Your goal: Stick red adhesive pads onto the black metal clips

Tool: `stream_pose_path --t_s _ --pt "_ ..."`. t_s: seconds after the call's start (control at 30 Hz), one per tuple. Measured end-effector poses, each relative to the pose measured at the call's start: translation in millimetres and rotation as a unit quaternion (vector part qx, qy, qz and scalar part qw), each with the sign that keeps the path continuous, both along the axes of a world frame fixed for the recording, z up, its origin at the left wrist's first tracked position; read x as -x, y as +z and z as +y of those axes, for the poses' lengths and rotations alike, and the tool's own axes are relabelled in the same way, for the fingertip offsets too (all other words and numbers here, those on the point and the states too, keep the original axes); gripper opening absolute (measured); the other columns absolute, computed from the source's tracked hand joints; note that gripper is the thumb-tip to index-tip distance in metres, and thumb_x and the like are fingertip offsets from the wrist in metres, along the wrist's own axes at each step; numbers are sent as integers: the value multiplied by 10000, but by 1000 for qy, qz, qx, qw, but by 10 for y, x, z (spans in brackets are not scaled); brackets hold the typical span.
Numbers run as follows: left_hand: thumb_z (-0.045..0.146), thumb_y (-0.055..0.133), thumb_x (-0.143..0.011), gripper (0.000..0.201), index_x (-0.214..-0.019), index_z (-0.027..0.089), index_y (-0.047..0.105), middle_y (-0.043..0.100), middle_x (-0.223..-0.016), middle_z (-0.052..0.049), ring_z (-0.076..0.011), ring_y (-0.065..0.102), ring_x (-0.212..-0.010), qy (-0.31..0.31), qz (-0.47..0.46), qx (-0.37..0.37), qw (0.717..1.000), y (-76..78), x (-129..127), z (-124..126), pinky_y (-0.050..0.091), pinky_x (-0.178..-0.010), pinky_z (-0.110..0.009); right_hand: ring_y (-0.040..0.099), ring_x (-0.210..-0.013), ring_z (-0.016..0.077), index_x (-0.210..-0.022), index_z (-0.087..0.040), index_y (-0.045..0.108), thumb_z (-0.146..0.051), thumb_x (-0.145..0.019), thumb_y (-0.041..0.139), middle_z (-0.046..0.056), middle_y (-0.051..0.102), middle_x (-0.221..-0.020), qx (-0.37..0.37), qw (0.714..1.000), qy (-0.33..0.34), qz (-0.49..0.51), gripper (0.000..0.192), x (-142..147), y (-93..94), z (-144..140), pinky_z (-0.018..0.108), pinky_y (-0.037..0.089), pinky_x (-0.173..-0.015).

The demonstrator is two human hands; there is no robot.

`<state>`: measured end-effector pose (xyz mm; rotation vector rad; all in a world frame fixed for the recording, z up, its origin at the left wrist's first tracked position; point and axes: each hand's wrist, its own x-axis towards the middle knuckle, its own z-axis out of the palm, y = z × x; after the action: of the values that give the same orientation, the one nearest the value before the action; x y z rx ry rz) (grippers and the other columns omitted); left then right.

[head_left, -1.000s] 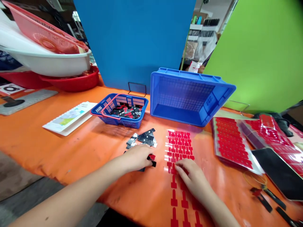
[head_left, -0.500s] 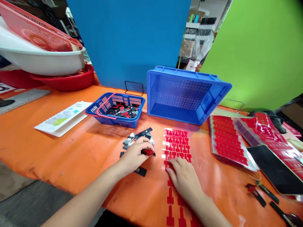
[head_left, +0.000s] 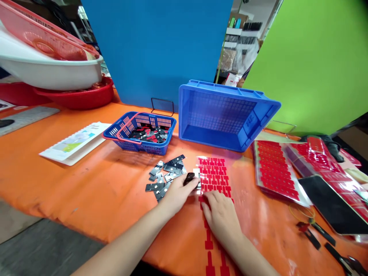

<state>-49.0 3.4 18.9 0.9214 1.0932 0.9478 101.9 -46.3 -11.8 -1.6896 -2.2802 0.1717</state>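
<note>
My left hand is closed on a small dark strip at the left edge of a clear sheet of red T-shaped stickers. A pale piece shows just past its fingertips; whether it is held I cannot tell. Curved over the sheet, my right hand rests its fingertips near the left edge, thumb and forefinger apart. It covers several stickers. Left of the sheet lies a loose pile of small black and grey strips, some with white marks. My left hand partly covers the pile's near side.
Behind the pile stands a blue basket of similar strips, some with red. A blue crate lies on its side at the back. On the right are stacked sticker sheets, a phone and black tools. A folded card lies left.
My left hand has moved right, from over the pile to the sheet's edge, uncovering more strips. Red showed at its fingers before; now a dark strip does. My right hand has barely moved.
</note>
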Motion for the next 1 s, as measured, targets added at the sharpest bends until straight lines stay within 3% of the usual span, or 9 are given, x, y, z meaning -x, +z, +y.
stream_pose_path --t_s 0.2,0.3,0.43,0.7,1.0 --pt "172 557 -669 258 -916 204 490 496 -741 20 -105 528 -623 -7 -51 18 999 -153 -406 87 459 -601 -260 492 -756 188 -910 -220 547 -193 -834 421 34 557 -848 -4 1000 22 -6 150 8 6 -25 318 333 -684" --pt "209 582 -667 162 -808 169 512 509 -698 19 -95 502 -603 -26 -36 11 999 -276 -417 123 427 -586 -228 500 -766 187 -896 -212 542 -200 -812 454 30 556 -836 0 1000 2 19 122 25 17 -5 312 334 -686" --pt "276 627 -653 208 -784 149 528 533 -712 9 -97 509 -629 -32 -54 38 997 -366 -374 155 427 -628 -233 511 -761 185 -843 -204 538 -225 -807 462 25 554 -801 1 1000 -15 25 87 38 23 15 309 337 -682" --pt "276 623 -678 282 -926 167 543 575 -886 -46 -131 564 -771 -27 -113 114 987 -282 -325 171 448 -739 -284 505 -768 199 -946 -223 548 -244 -819 453 41 567 -878 -16 1000 12 -7 160 20 68 -50 331 348 -684" --pt "294 602 -681 242 -868 150 549 573 -799 -17 -113 532 -701 -65 -77 69 993 -257 -325 141 412 -695 -257 508 -756 184 -847 -220 575 -215 -815 457 27 562 -805 29 998 0 61 123 29 76 24 315 349 -694"
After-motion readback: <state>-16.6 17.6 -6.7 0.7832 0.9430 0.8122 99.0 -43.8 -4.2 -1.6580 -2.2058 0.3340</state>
